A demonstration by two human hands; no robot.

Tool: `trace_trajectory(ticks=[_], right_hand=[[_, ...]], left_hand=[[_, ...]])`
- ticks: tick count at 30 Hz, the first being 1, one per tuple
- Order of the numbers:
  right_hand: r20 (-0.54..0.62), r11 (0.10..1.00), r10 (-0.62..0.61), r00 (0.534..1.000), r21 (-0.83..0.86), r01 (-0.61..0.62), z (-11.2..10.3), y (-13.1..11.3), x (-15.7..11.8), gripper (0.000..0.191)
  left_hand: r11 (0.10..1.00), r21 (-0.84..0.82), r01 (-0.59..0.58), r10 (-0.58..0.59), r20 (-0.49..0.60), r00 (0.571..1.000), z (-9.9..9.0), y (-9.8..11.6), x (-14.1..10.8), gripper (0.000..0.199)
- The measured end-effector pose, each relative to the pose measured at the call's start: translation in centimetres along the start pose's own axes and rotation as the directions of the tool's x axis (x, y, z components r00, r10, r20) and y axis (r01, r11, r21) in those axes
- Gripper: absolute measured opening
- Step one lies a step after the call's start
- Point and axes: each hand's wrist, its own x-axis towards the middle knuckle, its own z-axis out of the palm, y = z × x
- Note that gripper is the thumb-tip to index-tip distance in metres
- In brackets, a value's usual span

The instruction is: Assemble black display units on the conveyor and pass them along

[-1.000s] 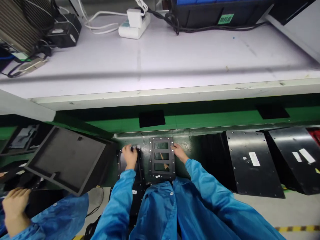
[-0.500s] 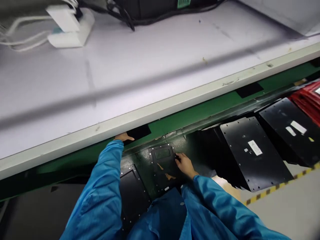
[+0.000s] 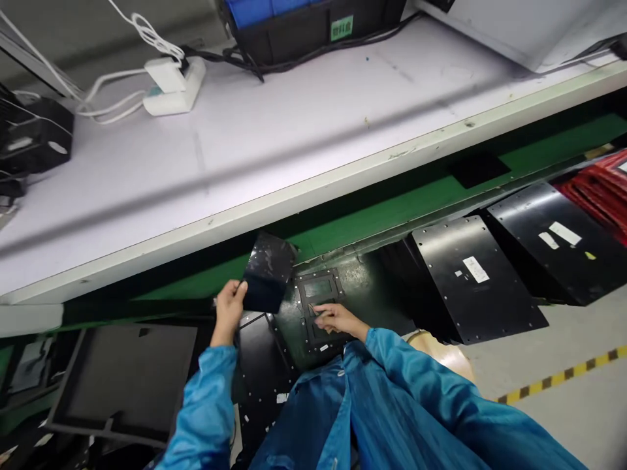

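Head view, left hand (image 3: 228,312): thumb and fingers clamped on the near-left edge of a dark plate.
Dark plate (image 3: 268,271): just beyond the left fingertips, lifted and tilted; looks thin, stiff and light, its glossy face probably slippery and easily scratched. Best taken by opposite edges.
Right hand (image 3: 343,320): fingers reach over a windowed frame; whether they are clamped on anything, I cannot tell.
Windowed frame (image 3: 304,316): beneath the right fingers, lying on the green table (image 3: 377,294); appears rigid and fairly light, with narrow bars that may flex. The outer rim seems the safer hold.
Black panel (image 3: 262,356): on the near side of the left fingers' plate, partly behind the sleeve; pale dots along its rim.
Panel stacks (image 3: 475,307): well to the right of the right fingers, labels on top; likely heavy as stacks.
White table (image 3: 294,150): beyond both sets of fingers, raised.
Power strip (image 3: 176,101): far beyond the left fingers.
Bin (image 3: 304,39): farther still.
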Motion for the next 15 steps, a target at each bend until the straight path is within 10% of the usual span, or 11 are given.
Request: trace_trajectory(ticks=[5,9,15], right_hand=[[0.283,0.899,-0.189,0.940,0.436,0.050,1.1,-2.1,-1.6,0.063],[-0.072,0.860,-0.118,0.990,0.491,0.138,0.5,-2.7,-1.4,0.056],[-0.348,0.932,-0.006,0.938,0.337,0.131,-2.5,-1.0,3.0,0.048]], left_hand=[[0.848,-0.454,0.275,-0.304,0.009,0.953,6.0,-0.2,-12.5,0.052],[0.831,-0.428,0.354,-0.368,0.053,0.928,10.0,-1.6,-17.5,0.054],[0.825,-0.335,0.455,-0.429,0.153,0.890,15.6,-5.4,-19.7,0.040]])
